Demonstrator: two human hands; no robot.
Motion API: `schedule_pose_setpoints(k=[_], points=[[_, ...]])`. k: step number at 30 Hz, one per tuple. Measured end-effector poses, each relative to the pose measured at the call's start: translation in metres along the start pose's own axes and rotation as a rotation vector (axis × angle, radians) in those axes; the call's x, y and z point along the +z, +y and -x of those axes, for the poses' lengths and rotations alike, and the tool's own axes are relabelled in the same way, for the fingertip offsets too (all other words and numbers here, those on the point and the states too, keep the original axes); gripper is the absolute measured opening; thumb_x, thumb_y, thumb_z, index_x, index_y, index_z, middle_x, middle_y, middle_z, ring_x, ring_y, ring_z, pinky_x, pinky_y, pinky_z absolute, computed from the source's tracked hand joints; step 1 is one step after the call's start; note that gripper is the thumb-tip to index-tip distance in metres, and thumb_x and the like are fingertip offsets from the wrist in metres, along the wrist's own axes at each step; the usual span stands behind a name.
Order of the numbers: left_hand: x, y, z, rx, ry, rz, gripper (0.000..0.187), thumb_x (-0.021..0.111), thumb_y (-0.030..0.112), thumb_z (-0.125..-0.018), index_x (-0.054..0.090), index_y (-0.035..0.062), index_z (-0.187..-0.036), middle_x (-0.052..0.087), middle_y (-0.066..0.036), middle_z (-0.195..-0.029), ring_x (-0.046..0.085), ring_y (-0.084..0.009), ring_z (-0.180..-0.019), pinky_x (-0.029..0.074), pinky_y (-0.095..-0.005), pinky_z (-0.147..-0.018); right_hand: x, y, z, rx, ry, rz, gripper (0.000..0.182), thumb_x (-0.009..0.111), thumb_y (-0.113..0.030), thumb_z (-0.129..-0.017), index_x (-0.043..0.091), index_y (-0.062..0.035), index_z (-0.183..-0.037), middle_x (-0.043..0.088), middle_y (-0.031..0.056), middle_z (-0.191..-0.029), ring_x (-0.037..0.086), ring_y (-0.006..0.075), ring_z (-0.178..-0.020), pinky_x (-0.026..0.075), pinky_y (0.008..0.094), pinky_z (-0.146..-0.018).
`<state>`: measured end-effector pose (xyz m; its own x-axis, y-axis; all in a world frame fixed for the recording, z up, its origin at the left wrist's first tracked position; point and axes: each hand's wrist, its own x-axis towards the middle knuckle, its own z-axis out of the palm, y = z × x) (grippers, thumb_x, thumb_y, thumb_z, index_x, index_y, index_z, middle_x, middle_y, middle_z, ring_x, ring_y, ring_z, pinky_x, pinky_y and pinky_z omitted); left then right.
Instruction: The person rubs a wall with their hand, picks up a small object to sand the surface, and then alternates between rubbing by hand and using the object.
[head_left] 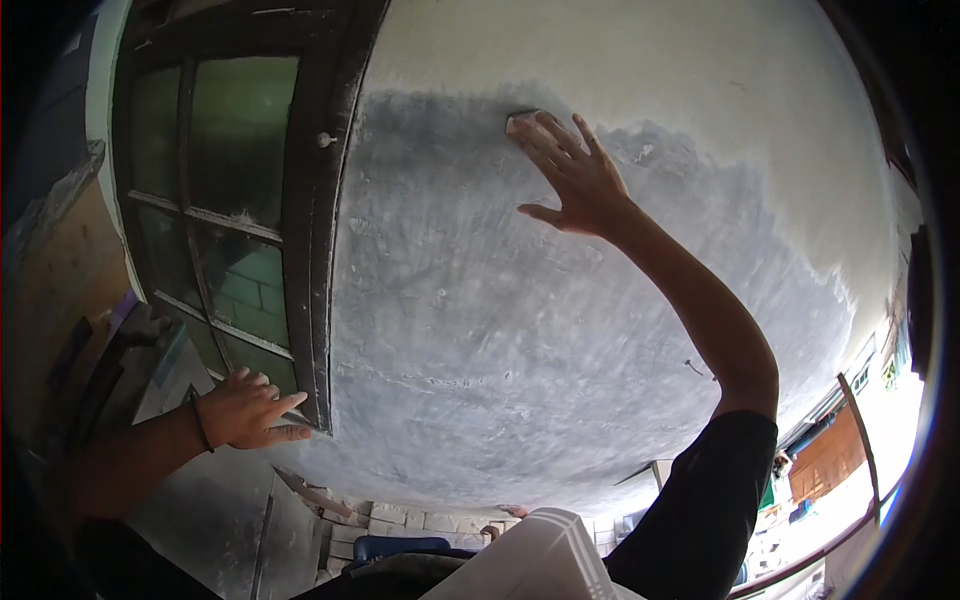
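Two hands here, both open: the right hand (575,180) has its fingers spread over one small block (514,125) up on the wall's (480,280) gray patch, and the left hand (255,410) is by the bottom of one window (303,220), six panes showing.

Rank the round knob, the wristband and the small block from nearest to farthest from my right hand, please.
Going by the head view, from your right hand:
1. Small block, under its fingers, against the wall.
2. Round knob, off to the left on the dark frame.
3. Wristband, farthest, at the lower left.
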<state>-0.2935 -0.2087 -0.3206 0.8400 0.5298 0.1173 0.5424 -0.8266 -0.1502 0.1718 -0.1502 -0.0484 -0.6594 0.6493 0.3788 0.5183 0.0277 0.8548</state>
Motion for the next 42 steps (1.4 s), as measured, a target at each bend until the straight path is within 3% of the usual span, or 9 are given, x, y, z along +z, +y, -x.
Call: schedule_pose_setpoints(k=[7, 12, 16, 19, 26, 28, 34, 42], points=[[0.007, 0.008, -0.002, -0.026, -0.190, 0.114, 0.075, 0.042, 0.070, -0.098, 0.063, 0.0072, -0.134, 0.073, -0.018, -0.101, 0.067, -0.0318, -0.102, 0.046, -0.0483, -0.095, 0.004, -0.042, -0.096, -0.028, 0.117, -0.011, 0.097, 0.051, -0.078, -0.088, 0.023, -0.0213, -0.162, 0.023, -0.0025, -0.167, 0.018, 0.0193, -0.155, 0.004, 0.0488, -0.129], [0.004, 0.011, 0.002, -0.023, -0.161, 0.144, 0.077, 0.039, 0.071, -0.099, 0.063, 0.0065, -0.134, 0.072, -0.018, -0.100, 0.066, -0.0322, -0.103, 0.046, -0.0479, -0.095, -0.009, -0.084, -0.178, -0.034, 0.144, 0.102, 0.095, 0.046, -0.079, -0.090, 0.023, -0.0206, -0.161, 0.022, -0.0034, -0.168, 0.015, 0.0176, -0.156, 0.003, 0.0481, -0.129], [-0.008, 0.010, 0.005, -0.044, -0.192, 0.151, 0.077, 0.037, 0.070, -0.100, 0.063, 0.0058, -0.135, 0.071, -0.018, -0.097, 0.066, -0.0327, -0.102, 0.046, -0.0471, -0.095, -0.008, -0.096, -0.198, 0.012, 0.132, 0.154, 0.091, 0.040, -0.079, -0.092, 0.021, -0.0234, -0.162, 0.018, -0.0061, -0.169, 0.012, 0.0162, -0.156, 0.001, 0.0485, -0.129], [0.001, 0.007, 0.009, -0.026, -0.047, 0.136, 0.081, 0.034, 0.074, -0.098, 0.065, 0.0067, -0.131, 0.071, -0.016, -0.084, 0.067, -0.0308, -0.094, 0.048, -0.0467, -0.090, -0.009, -0.092, -0.193, -0.002, 0.107, 0.153, 0.089, 0.039, -0.077, -0.093, 0.019, -0.0257, -0.163, 0.016, -0.0072, -0.169, 0.012, 0.0159, -0.156, 0.000, 0.0488, -0.129], [-0.007, 0.005, 0.008, 0.045, 0.042, 0.083, 0.076, 0.039, 0.070, -0.099, 0.065, 0.0060, -0.130, 0.071, -0.015, -0.080, 0.068, -0.0302, -0.088, 0.050, -0.0455, -0.086, -0.013, -0.060, -0.142, 0.005, 0.058, 0.183, 0.090, 0.039, -0.077, -0.094, 0.012, -0.0270, -0.164, 0.017, -0.0087, -0.169, 0.013, 0.0144, -0.156, -0.001, 0.0480, -0.129], [-0.018, 0.007, 0.006, 0.011, -0.093, 0.121, 0.070, 0.047, 0.062, -0.100, 0.062, 0.0029, -0.133, 0.071, -0.017, -0.088, 0.068, -0.0331, -0.093, 0.050, -0.0453, -0.088, -0.012, -0.052, -0.121, 0.021, -0.003, 0.213, 0.090, 0.040, -0.076, -0.093, 0.010, -0.0280, -0.164, 0.018, -0.0098, -0.168, 0.014, 0.0130, -0.155, 0.000, 0.0481, -0.129], [-0.010, 0.000, 0.007, 0.111, 0.005, 0.128, 0.062, 0.056, 0.053, -0.100, 0.062, -0.0013, -0.130, 0.071, -0.017, -0.084, 0.069, -0.0362, -0.082, 0.054, -0.0447, -0.079, -0.004, -0.012, -0.046, 0.002, -0.047, 0.204, 0.092, 0.042, -0.077, -0.092, 0.009, -0.0290, -0.163, 0.017, -0.0111, -0.168, 0.018, 0.0138, -0.154, 0.004, 0.0494, -0.130], [-0.003, -0.003, -0.004, 0.090, -0.096, 0.221, 0.064, 0.052, 0.053, -0.101, 0.061, -0.0025, -0.130, 0.073, -0.023, -0.100, 0.070, -0.0417, -0.095, 0.054, -0.0494, -0.089, 0.002, -0.004, -0.009, 0.050, -0.034, 0.172, 0.094, 0.042, -0.080, -0.090, 0.010, -0.0310, -0.163, 0.018, -0.0118, -0.168, 0.020, 0.0146, -0.153, 0.004, 0.0493, -0.130]])
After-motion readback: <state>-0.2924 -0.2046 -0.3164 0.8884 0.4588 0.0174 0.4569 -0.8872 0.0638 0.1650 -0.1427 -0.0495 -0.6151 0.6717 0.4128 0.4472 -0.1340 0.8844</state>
